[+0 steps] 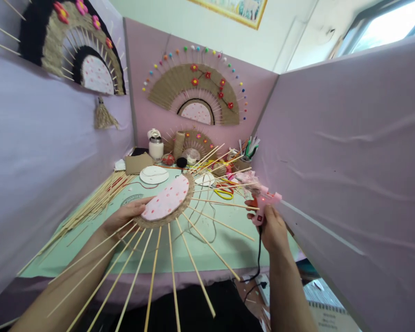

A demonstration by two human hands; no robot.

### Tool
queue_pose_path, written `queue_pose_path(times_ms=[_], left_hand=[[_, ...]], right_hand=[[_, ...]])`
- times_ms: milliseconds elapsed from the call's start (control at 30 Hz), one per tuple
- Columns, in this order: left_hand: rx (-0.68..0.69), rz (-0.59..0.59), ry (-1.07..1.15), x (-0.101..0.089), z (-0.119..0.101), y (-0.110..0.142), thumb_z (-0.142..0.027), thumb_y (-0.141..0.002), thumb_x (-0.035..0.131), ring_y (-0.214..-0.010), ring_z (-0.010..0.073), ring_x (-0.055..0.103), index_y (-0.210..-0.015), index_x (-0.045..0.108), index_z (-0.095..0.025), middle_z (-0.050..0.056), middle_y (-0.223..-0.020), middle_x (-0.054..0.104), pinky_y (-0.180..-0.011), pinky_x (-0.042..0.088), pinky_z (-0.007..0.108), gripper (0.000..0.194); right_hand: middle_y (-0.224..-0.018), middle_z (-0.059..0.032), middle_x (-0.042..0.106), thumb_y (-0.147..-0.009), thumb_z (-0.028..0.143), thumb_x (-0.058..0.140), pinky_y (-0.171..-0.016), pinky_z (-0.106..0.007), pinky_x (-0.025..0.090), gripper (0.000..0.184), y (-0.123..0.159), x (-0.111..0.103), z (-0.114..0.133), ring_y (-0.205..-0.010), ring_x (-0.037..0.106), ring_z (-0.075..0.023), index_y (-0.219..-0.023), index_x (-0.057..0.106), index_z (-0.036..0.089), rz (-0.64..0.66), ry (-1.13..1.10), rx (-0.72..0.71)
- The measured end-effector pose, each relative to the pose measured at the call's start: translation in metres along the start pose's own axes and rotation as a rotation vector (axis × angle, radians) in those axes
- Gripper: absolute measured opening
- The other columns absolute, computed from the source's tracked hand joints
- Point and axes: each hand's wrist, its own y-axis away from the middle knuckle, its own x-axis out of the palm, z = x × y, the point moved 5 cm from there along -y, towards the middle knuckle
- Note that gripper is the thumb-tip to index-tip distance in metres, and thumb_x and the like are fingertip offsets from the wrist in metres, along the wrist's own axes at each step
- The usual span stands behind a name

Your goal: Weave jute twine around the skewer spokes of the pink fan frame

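Observation:
My left hand (126, 216) grips a half-round fan piece (168, 198) by its flat edge, thumb on top. The piece is white with red dots, rimmed with brown twine, and thin wooden sticks (171, 256) radiate from its curved side toward me and to the right. In my right hand (270, 226) is a pink glue gun (263, 203), its red light lit and a clear glue stick (321, 227) jutting from the back. The gun's nozzle points left, near the far stick ends; whether it touches any of them I cannot tell. A black cord hangs from its handle.
Loose sticks (90, 203) lie along the left of the green table. White discs (154, 175), scissors (224, 188), twine, a white jar (156, 148) and a tool cup (244, 163) stand or lie toward the back. Panels hung with finished fans (204, 85) enclose three sides.

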Motion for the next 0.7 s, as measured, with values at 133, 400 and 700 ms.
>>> queue_pose_path(times_ms=[133,400,700], left_hand=[[-0.046,-0.037,0.077,0.002,0.006,0.0,-0.031,-0.076,0.069,-0.09,0.0235,0.068,-0.135,0.052,-0.013,0.014,-0.105,0.071,-0.077,0.053,0.028,0.064],[-0.074,0.074,0.074,0.025,0.013,0.0,-0.035,-0.074,0.071,-0.095,0.0283,0.066,-0.132,0.055,-0.011,0.018,-0.109,0.069,-0.076,0.052,0.032,0.064],[-0.075,0.176,0.214,0.048,0.025,0.002,-0.029,-0.076,0.07,-0.104,0.0252,0.064,-0.135,0.051,-0.013,0.017,-0.121,0.064,-0.084,0.05,0.03,0.064]], right_hand=[[-0.094,-0.011,0.071,-0.084,0.059,0.049,-0.058,-0.031,0.047,0.044,0.012,0.042,0.007,-0.071,0.063,-0.0187,-0.095,0.065,0.019,0.045,-0.073,-0.035],[-0.089,-0.0096,0.068,-0.087,0.057,0.048,-0.056,-0.029,0.044,0.042,0.019,0.058,0.012,-0.067,0.057,-0.0161,-0.089,0.065,0.019,0.043,-0.092,-0.105],[-0.072,-0.0049,0.062,-0.089,0.058,0.043,-0.052,-0.027,0.034,0.046,0.034,0.065,0.019,-0.057,0.049,-0.0129,-0.087,0.067,0.018,0.026,0.067,-0.188]])
